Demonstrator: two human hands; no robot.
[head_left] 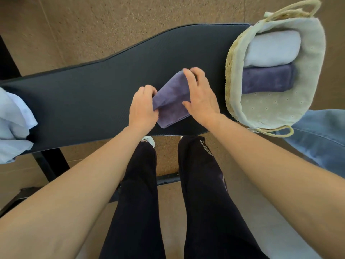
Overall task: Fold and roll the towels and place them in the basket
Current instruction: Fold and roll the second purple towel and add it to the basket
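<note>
The purple towel [172, 98] is soft, light pile that will sag and spring loose wherever it isn't held, so I'd judge the safest grip is at its two ends, pinching all the layers together near the folded edges, not just the top one. It is a muted violet, already folded into a narrow strip several layers thick, lying slantwise on the dark worktop [84, 94] near its front edge, just left of the basket [230, 85].

The left hand [142, 109] has its fingers curled shut on the strip's near-left edge, which bunches a little under the grip. The right hand [200, 94] lies on top, its fingers spread fairly wide and pressing the far end down, thumb on the cloth (more holding flat than gripping, as far as I can tell).

In the basket, which is woven straw with a cream lining, two rolls already lie side by side and touching: a white towel [272, 48] at the back and a dark purple towel [268, 79] in front of it, with bare lining nearer the person. At the worktop's left end sits a loose heap of pale blue cloth [14, 124]. A denim-coloured fabric [321, 135] shows beyond the basket on the right.
</note>
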